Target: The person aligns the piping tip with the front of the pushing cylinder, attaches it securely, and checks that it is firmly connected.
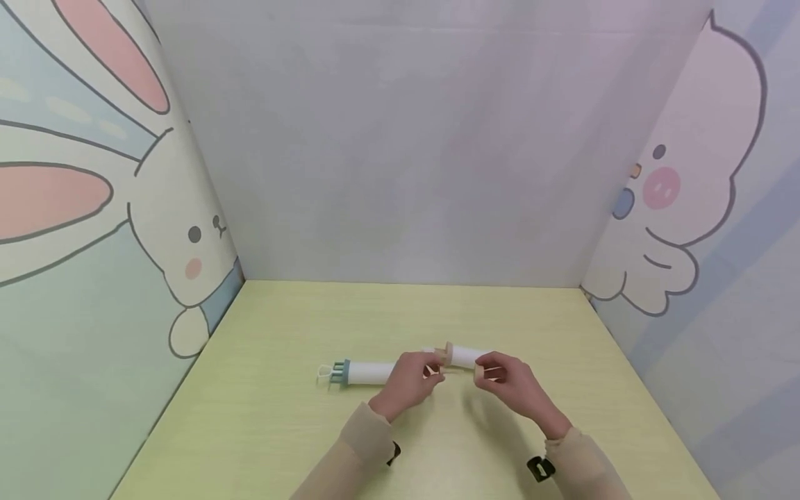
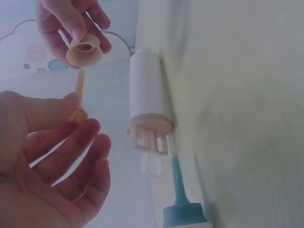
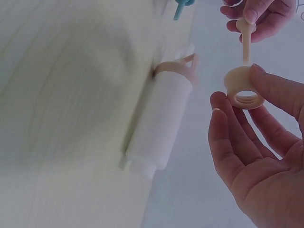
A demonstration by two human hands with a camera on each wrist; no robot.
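Note:
Between thumb and fingers my left hand (image 1: 409, 380) pinches a small peach nozzle (image 2: 80, 95) by its wide end, its thin tip pointing toward the other hand. My right hand (image 1: 514, 385) holds a peach threaded ring cap (image 3: 243, 88) by its edge, with the hole showing. The nozzle tip is close to the ring, apart from it. Behind the hands lies a white tube with a peach slotted end (image 3: 159, 114), on its side on the table. Left of it lies a second white tube with a teal end (image 1: 370, 373), partly covered by my left hand.
A teal nozzle (image 2: 179, 183) sits on the second tube's near end. A clear looped handle (image 1: 324, 373) sticks out at its far left. The pale yellow table (image 1: 281, 444) is bordered by a grey back wall (image 1: 412, 153) and cartoon-printed side panels.

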